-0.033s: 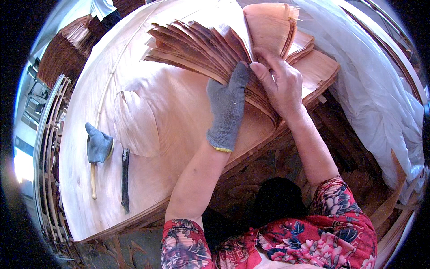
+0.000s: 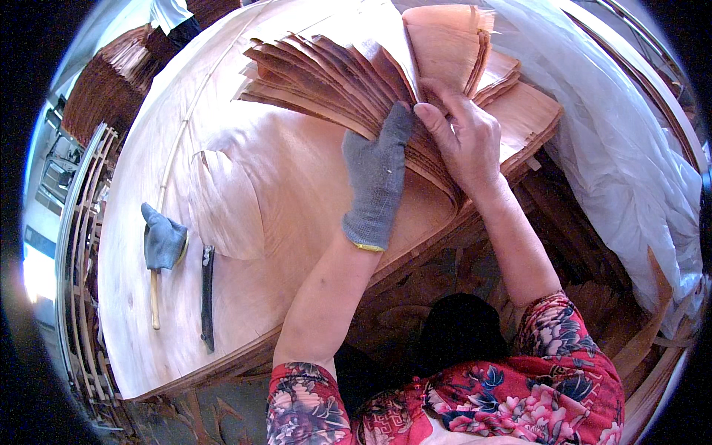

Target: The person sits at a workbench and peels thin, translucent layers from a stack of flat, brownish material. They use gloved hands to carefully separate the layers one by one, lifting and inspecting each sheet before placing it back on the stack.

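A fanned bundle of thin reddish-brown wood veneer sheets (image 2: 326, 81) stands up over the pale table-sized veneer sheet (image 2: 297, 178). My left hand (image 2: 377, 174), in a grey knit glove with a yellow cuff edge, is closed round the bundle's near part, its thumb on the front. Bare, my right hand (image 2: 467, 137) pinches the bundle's right edge between thumb and fingers, close to the left thumb. Behind the right hand a folded lighter stack of veneer (image 2: 449, 44) rises. More layered veneer pieces (image 2: 530, 122) lie to the right.
At the left lie a grey glove (image 2: 165, 239) over a wooden stick (image 2: 155, 300) and a dark narrow-bladed tool (image 2: 208, 300). Crumpled white plastic sheeting (image 2: 615, 163) covers the right side. A brown veneer pile (image 2: 104, 85) and a person's clothing (image 2: 174, 18) show at the far left.
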Motion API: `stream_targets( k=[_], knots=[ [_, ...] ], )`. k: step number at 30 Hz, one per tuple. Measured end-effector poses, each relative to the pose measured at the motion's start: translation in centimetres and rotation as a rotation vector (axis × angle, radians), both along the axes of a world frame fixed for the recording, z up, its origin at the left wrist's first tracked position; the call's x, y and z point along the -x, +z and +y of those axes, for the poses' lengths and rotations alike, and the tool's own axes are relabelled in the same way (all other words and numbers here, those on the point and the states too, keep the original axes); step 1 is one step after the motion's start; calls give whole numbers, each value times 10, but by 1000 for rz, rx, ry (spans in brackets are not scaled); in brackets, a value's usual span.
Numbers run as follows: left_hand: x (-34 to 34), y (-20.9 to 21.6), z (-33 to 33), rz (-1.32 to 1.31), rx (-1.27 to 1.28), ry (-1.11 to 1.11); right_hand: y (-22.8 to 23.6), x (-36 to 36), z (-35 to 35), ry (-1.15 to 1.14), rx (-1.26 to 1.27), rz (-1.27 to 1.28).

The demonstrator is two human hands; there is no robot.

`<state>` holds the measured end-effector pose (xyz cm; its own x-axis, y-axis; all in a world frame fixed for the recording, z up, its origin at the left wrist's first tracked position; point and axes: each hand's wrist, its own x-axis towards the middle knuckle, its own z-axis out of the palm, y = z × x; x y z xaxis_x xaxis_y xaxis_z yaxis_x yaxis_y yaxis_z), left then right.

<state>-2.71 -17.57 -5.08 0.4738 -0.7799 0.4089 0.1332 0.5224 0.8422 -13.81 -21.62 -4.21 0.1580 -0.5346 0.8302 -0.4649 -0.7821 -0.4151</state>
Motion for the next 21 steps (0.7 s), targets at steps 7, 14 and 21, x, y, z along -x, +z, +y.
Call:
stream_targets(
  k=[7,14,21],
  knots=[
    [1,2,2,-7,23,-27,-5,-1,-4,-3,37,-54],
    [0,3,5,-11,4,-23,-2,-4,0,-25,16,-162],
    [2,7,3,-19,42,-17,1,-1,-4,-22,147,78]
  ],
)
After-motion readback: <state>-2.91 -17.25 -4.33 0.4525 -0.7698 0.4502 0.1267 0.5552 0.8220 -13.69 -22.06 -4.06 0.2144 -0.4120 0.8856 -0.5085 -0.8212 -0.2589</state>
